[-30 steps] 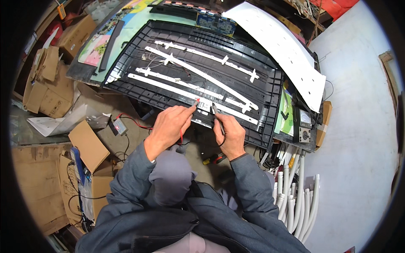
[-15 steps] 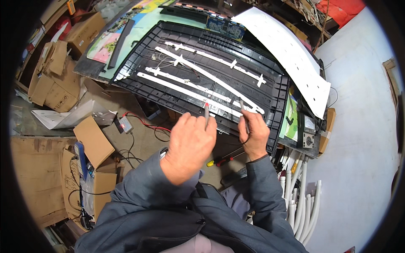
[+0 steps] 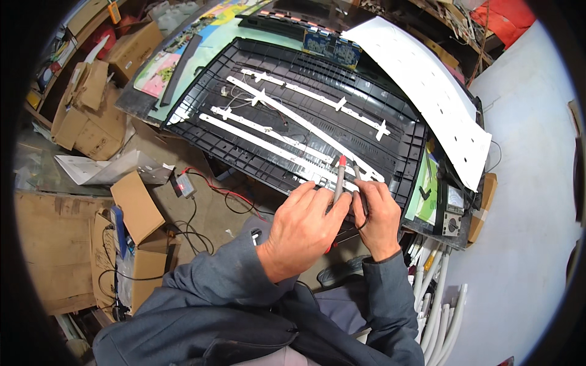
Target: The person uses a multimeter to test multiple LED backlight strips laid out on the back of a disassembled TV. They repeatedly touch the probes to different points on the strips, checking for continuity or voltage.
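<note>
My left hand is closed around a grey test probe with a red end. Beside it, my right hand pinches a darker test probe, with a thin cable curving below the fingers. Both probes reach over the near right part of a black television back panel. Several white LED strips lie in it, among them a long diagonal strip and a near strip. Whether the probe tips touch a strip, I cannot tell.
A white perforated sheet lies at the right of the panel, above an analog multimeter. Cardboard boxes stand at the left. A small box-shaped device trails red and black cables. White tubes stand at the lower right.
My left hand has moved right, bringing its probe close beside the other one. My right hand has shifted slightly right and nearer. The whole view has shifted a little.
</note>
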The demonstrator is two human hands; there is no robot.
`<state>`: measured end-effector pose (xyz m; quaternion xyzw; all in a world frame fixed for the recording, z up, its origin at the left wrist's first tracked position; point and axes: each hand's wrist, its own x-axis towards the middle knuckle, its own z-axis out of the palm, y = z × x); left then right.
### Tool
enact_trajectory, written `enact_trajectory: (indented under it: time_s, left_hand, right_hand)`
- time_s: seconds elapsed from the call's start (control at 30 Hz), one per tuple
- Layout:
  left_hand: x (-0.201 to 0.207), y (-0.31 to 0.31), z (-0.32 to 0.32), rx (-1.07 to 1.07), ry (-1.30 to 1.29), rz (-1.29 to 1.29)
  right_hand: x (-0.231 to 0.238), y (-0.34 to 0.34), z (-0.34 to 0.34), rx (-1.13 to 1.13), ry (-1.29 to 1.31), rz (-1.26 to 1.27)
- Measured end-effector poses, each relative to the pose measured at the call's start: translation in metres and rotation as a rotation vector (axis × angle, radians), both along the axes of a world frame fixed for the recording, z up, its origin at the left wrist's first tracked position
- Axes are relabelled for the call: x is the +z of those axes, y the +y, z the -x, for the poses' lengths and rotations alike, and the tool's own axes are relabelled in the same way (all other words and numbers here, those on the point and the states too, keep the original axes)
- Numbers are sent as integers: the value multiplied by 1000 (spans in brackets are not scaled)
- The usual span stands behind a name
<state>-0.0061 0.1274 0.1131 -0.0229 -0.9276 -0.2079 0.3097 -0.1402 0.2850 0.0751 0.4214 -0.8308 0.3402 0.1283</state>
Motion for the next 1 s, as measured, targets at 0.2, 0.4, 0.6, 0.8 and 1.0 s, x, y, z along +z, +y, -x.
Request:
enact_trajectory:
  time_s: [0.2,0.4,0.6,0.8,1.0]
  left_hand:
    - [-6,7,22,-15,-8,-91]
    - [-21,27,47,-44,33,-104]
    - [-37,50,61,-118,44,-145]
    - [-37,53,57,-130,94,-168]
    - [-27,28,40,-59,-3,-120]
  right_hand:
    - [8,15,-1,-21,-66,-1]
    - [2,30,1,-72,-126,13]
    - [-6,37,5,-52,-120,-23]
    - [-12,41,9,-114,-115,-47]
    - [-2,23,1,-122,-78,-10]
